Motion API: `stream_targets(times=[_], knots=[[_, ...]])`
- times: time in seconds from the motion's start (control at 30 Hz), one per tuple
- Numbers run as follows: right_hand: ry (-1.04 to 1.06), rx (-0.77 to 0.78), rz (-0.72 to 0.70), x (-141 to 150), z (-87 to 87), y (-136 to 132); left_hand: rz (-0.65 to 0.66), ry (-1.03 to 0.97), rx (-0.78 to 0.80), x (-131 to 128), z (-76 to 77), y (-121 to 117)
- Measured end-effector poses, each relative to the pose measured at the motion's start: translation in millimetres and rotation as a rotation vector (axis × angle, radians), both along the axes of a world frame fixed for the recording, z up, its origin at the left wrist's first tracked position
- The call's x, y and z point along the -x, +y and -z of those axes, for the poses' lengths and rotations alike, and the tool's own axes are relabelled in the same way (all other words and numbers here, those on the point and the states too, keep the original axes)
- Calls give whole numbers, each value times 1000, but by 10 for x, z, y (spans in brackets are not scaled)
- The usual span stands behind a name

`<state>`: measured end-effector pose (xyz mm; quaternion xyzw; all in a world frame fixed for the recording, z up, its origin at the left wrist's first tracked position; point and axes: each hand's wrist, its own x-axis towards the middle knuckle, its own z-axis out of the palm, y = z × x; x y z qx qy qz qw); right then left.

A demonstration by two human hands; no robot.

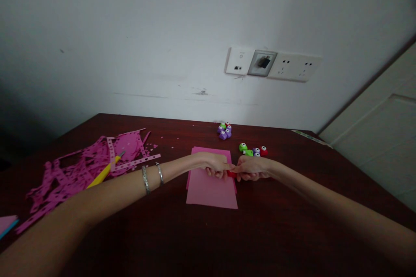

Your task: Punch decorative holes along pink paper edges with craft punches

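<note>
A small red craft paper punch (232, 174) sits at the right edge of the pink paper sheets (211, 194), which lie stacked and slightly offset on the table. My left hand (217, 165) is closed above the sheets, its forefinger and thumb at the punch. From the other side my right hand (251, 168) is closed around the punch, and the fingertips of both hands meet over it. Most of the punch is hidden by the fingers. Just behind my right hand lie a green punch (243, 147), another red punch (263, 151) and purple ones.
More small punches (224, 131) are clustered near the wall. On the left lies a tangled heap of punched pink paper strips (87, 160) with a yellow-handled tool (103, 176) on it. Wall sockets (294, 67) are above the dark red table (208, 242).
</note>
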<state>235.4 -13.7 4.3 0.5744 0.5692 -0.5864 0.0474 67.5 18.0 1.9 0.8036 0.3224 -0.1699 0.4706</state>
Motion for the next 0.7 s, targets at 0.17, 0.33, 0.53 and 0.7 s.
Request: stream_targets(times=[0.17,0.33,0.53,0.7], knots=[[-22,-30,6,-16,27,-3,-57,47,71,-14,-33,3],[-67,-151,-2,-6,33,-68,-57,52,-61,-34,-45,10],[-117,-485,35,41,64,-239,-126,-103,-584,110,-125,-89],[-328,-826,87,129,49,-403,-88,-25,-900,294,-177,-422]])
